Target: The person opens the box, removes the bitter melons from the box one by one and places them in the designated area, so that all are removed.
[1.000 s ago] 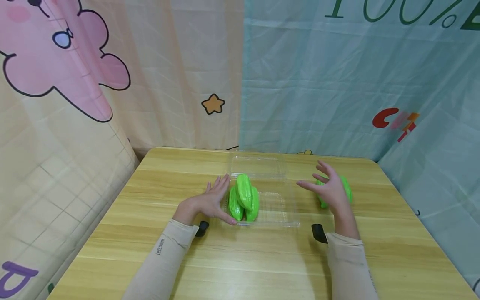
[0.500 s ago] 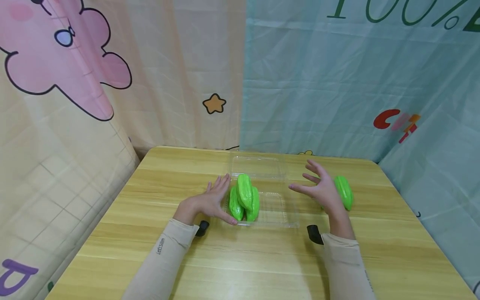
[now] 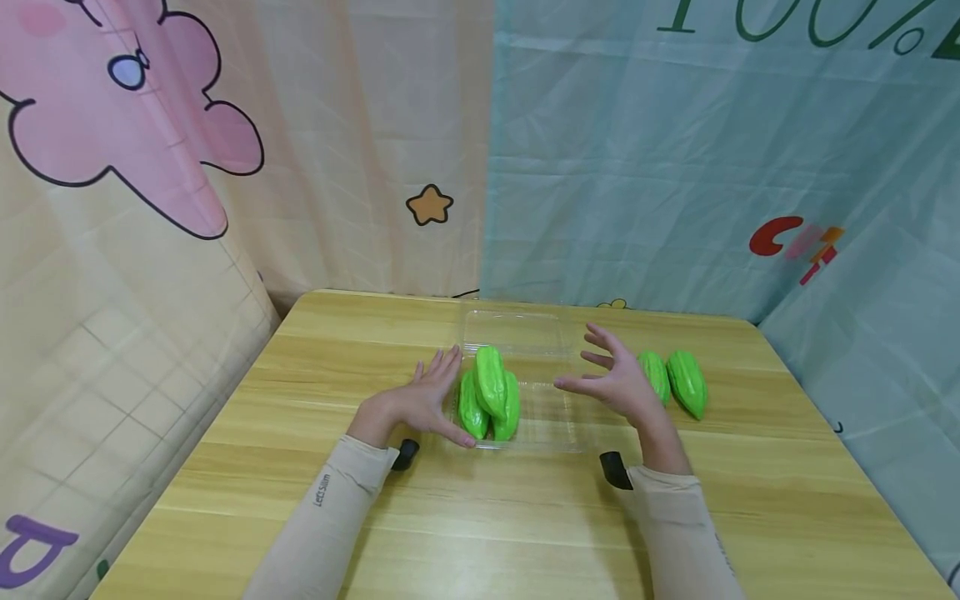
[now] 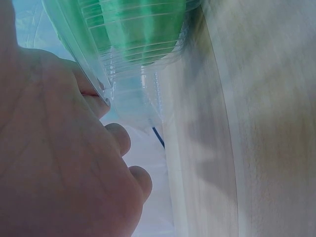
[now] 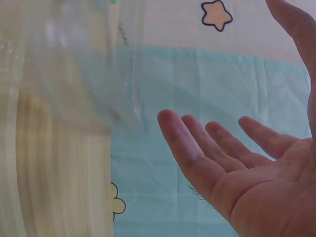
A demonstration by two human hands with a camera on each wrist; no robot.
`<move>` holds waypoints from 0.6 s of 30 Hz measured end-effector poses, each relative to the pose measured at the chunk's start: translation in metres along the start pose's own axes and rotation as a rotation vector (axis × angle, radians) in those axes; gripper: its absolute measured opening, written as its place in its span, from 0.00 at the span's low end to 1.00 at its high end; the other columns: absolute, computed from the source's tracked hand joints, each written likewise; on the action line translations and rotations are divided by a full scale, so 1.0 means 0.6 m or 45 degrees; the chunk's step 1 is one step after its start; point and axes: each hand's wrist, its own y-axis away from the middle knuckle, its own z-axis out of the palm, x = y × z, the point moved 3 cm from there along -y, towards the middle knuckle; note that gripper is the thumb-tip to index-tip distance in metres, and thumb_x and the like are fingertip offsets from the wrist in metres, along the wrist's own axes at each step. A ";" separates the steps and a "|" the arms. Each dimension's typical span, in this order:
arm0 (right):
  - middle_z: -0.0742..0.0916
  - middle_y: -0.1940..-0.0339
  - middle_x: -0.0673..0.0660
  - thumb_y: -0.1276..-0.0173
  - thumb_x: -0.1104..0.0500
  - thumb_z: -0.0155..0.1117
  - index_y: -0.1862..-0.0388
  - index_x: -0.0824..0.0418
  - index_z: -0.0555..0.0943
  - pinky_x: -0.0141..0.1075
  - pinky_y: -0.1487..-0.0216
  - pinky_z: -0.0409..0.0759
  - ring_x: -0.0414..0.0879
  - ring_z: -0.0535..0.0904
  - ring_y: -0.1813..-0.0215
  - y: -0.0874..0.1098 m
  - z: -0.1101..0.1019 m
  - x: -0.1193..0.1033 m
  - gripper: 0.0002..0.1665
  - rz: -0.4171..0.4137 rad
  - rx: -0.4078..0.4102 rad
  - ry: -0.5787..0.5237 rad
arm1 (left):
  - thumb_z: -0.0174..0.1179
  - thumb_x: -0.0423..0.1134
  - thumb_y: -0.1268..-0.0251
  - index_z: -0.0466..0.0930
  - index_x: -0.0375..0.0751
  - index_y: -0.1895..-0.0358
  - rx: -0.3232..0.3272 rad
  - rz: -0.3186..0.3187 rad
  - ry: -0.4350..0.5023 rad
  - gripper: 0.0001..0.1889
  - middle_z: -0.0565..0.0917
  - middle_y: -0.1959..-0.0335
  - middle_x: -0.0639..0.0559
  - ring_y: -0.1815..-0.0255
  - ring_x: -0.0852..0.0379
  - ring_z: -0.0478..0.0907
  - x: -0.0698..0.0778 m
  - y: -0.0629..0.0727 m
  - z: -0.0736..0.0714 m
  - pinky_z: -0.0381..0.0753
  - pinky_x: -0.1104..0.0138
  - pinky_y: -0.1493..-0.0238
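A clear plastic clamshell box (image 3: 543, 417) lies on the table with its lid (image 3: 517, 329) laid back. Bright green, lengthwise-ridged fruits (image 3: 491, 387), star-fruit-like, are heaped in its left part, one on top of two. My left hand (image 3: 408, 408) rests along the box's left side, fingers spread, thumb at the front-left corner; in the left wrist view its fingertips touch the rim. To the right of the box my right hand (image 3: 618, 379) hovers with fingers spread and nothing in it. The right wrist view shows its palm (image 5: 281, 192) apart from the blurred box wall.
Two more green fruits (image 3: 686, 383) lie on the wooden table (image 3: 525, 525) to the right, behind the right hand. Printed curtains (image 3: 630, 167) hang past the table's back edge and along both sides. A black strap piece (image 3: 615, 471) juts from the right wrist.
My right hand has moved left, away from the two fruits and toward the box, uncovering both. The left hand stays on the box's left side. The box's right edge shifts slightly left.
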 end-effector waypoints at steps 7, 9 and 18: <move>0.60 0.21 0.65 0.46 0.54 0.84 0.17 0.54 0.51 0.55 0.40 0.78 0.65 0.63 0.26 -0.005 0.034 -0.001 0.66 -0.008 -0.100 0.002 | 0.76 0.68 0.57 0.25 0.35 0.20 -0.006 -0.009 -0.005 0.77 0.26 0.19 0.40 0.21 0.40 0.20 -0.001 0.000 0.001 0.25 0.42 0.26; 0.61 0.21 0.65 0.47 0.55 0.84 0.17 0.55 0.52 0.54 0.40 0.78 0.66 0.64 0.26 -0.006 0.043 0.000 0.66 -0.015 -0.122 0.014 | 0.75 0.69 0.57 0.25 0.35 0.20 -0.009 -0.010 -0.011 0.78 0.26 0.19 0.40 0.21 0.40 0.20 -0.003 -0.001 0.002 0.25 0.42 0.26; 0.61 0.21 0.67 0.51 0.55 0.86 0.18 0.59 0.53 0.58 0.39 0.75 0.70 0.63 0.27 -0.012 0.079 0.001 0.68 -0.020 -0.214 0.013 | 0.76 0.68 0.57 0.24 0.35 0.21 -0.004 -0.008 -0.012 0.78 0.26 0.19 0.39 0.21 0.39 0.20 0.000 0.000 0.001 0.25 0.42 0.26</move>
